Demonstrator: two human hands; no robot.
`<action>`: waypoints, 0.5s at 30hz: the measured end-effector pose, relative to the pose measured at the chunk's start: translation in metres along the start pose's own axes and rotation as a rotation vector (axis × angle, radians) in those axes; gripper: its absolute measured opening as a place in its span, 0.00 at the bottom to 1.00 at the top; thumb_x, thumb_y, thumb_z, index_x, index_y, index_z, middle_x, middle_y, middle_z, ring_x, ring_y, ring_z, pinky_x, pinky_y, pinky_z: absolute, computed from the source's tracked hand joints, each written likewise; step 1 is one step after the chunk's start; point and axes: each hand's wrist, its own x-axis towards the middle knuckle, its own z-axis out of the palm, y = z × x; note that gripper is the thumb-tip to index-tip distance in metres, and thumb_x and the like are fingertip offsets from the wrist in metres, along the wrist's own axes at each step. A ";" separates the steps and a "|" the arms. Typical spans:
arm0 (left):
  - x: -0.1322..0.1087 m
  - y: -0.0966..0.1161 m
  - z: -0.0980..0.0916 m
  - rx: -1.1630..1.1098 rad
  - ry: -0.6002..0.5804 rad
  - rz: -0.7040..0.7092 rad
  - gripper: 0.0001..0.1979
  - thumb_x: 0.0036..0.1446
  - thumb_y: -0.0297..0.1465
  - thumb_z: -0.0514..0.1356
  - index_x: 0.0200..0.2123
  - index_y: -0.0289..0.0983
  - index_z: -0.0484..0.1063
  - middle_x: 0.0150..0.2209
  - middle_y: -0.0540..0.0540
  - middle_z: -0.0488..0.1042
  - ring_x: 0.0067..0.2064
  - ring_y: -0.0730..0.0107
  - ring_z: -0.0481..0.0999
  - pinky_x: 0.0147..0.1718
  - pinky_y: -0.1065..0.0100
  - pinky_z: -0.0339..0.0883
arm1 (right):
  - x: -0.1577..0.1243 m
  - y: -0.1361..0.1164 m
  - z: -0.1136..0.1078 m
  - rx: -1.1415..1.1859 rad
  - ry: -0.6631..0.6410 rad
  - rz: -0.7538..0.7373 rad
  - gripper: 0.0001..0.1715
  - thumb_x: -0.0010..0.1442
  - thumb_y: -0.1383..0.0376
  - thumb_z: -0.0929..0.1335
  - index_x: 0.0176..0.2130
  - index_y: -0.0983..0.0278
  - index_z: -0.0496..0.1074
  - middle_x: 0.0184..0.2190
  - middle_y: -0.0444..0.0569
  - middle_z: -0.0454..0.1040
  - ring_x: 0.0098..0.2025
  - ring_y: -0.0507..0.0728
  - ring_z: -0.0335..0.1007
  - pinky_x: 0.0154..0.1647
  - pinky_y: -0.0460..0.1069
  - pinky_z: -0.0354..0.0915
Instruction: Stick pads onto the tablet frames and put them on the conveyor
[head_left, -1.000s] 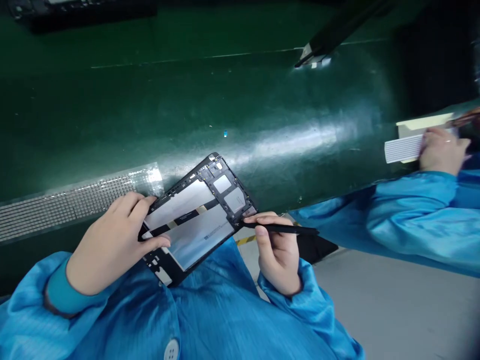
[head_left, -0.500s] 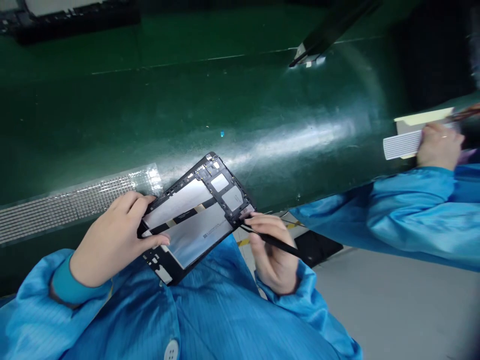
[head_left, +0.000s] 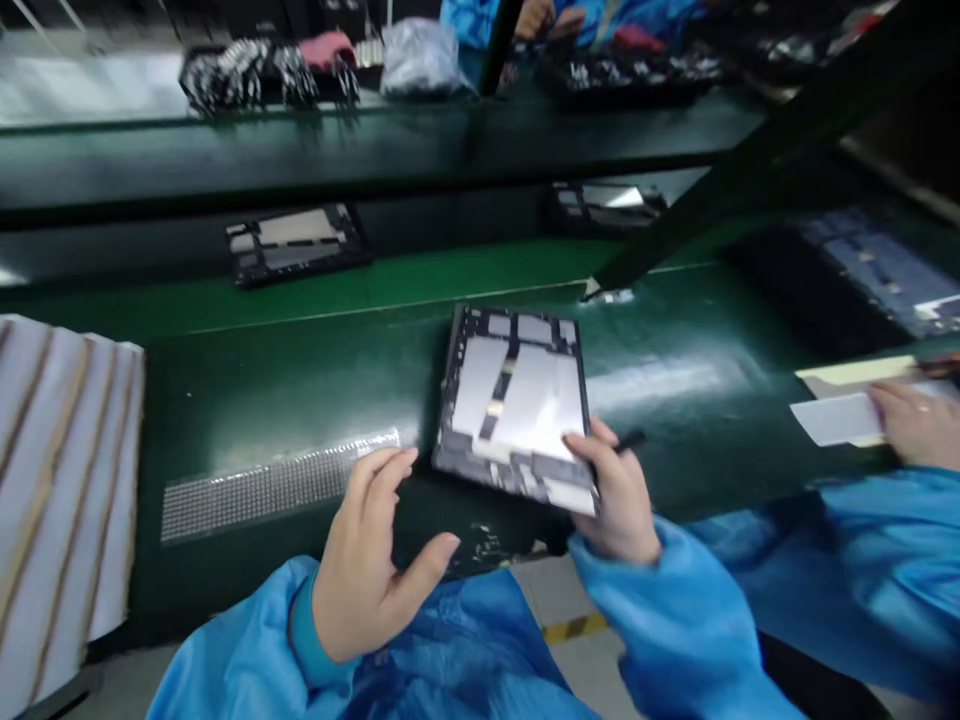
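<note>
My right hand (head_left: 619, 495) grips the lower right edge of an opened tablet (head_left: 551, 395), its thumb on the pale inner plate. The tablet is tilted over the green bench, its inner frame and a dark ribbon strip facing up. The same hand also keeps black tweezers (head_left: 630, 441); only their dark end sticks out past the fingers. My left hand (head_left: 367, 565) is off the tablet, to its lower left, fingers raised and thumb spread, holding nothing. Just beyond its fingertips lies a clear sheet of small grey pieces (head_left: 262, 495).
Two more opened tablets (head_left: 296, 243) (head_left: 604, 203) lie along the far side of the bench. A dark post (head_left: 660, 235) slants down at right. White dividers (head_left: 67, 490) stand at left. A co-worker's hand (head_left: 915, 420) holds a white card (head_left: 832, 418) at right.
The tablet has moved away from my body over the bench and turned. My left hand has let go of it; my right hand now grips its edge. The view has tilted up.
</note>
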 end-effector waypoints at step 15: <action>-0.049 -0.093 -0.033 -0.136 -0.021 -0.172 0.23 0.77 0.39 0.66 0.71 0.52 0.77 0.48 0.40 0.86 0.38 0.59 0.86 0.35 0.58 0.86 | 0.259 -0.137 0.281 -0.781 -0.290 -0.498 0.25 0.82 0.52 0.75 0.66 0.66 0.81 0.70 0.62 0.81 0.71 0.71 0.80 0.75 0.71 0.76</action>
